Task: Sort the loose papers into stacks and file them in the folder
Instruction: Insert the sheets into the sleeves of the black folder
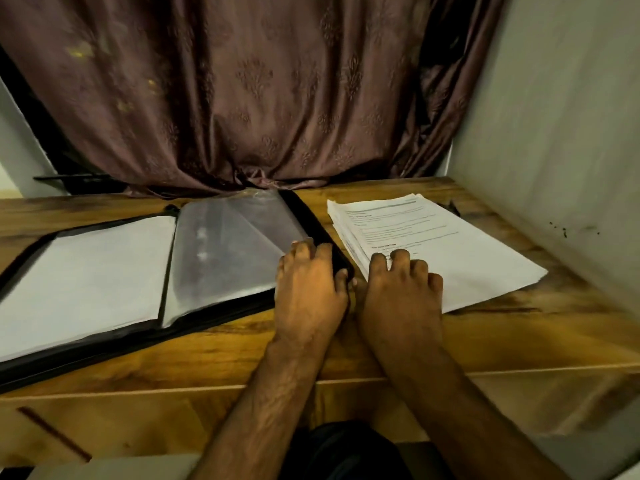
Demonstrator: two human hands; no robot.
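Two bare forearms reach forward from the bottom of the view, side by side over the near edge of the wooden counter [214, 355]. The left hand [310, 289] lies palm down on the near right corner of the open black folder [145, 336]; its fingers [302, 249] are bent over the clear sleeve and the black border, and the thumb sits at the folder's outer edge, so whether it grips the edge or only presses it is hard to tell. The right hand [401, 299] lies just beside it, palm down on the near left corner of the stack of papers [443, 244], with its fingers [401, 259] loosely bent and resting on the top printed sheet, holding nothing.

The folder lies spread flat on the left half of the counter, a white sheet [86, 282] in its left page and a clear plastic sleeve [225, 251] on its right. The stack lies on the counter just to the right of the folder, sheets slightly fanned. Beyond both, a brown patterned curtain [249, 88] hangs down to the counter's far edge, and a pale wall [561, 133] rises at right.
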